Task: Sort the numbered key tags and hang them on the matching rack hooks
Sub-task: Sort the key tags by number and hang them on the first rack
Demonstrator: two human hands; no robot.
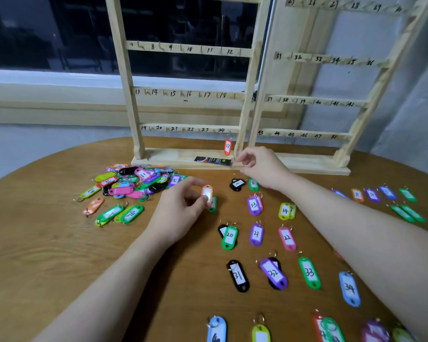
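On the round brown wooden tabletop point(47, 255) stand two pale wooden hook racks side by side. The left rack point(129, 77) has rails numbered 7–12, 13–18 and 19–24; the right rack point(371, 95) shows 25 upward, 31–36, 37–42 and 43 onward. Almost every hook is bare: the only thing hanging is a red-orange plastic key tag marked 37 point(227, 146), on the end hook by 24 on the left rack's lowest rail. On that rack's base board lies a small black packet point(213, 160).

The left hand point(181, 213) pinches an orange plastic key tag with a white label point(207, 193) between thumb and fingertips, held just above the tabletop; its number cannot be read. The right hand point(260, 164) reaches to the foot of the left rack, fingers curled by the upright; whether it holds anything cannot be told.

An unsorted heap of coloured plastic key tags point(131, 183) lies left of the hands, with a few strays beside it. To the right, tags lie sorted in rows: a black tag marked 1 point(237, 184), a purple 13 point(254, 205), a yellow-green 14 point(286, 211), a green 20 point(229, 236), a purple 21 point(256, 234), a pink 22 point(287, 238), a black 31 point(238, 276), a purple 32 point(273, 273), a green 33 point(309, 272) and a blue 34 point(349, 288).
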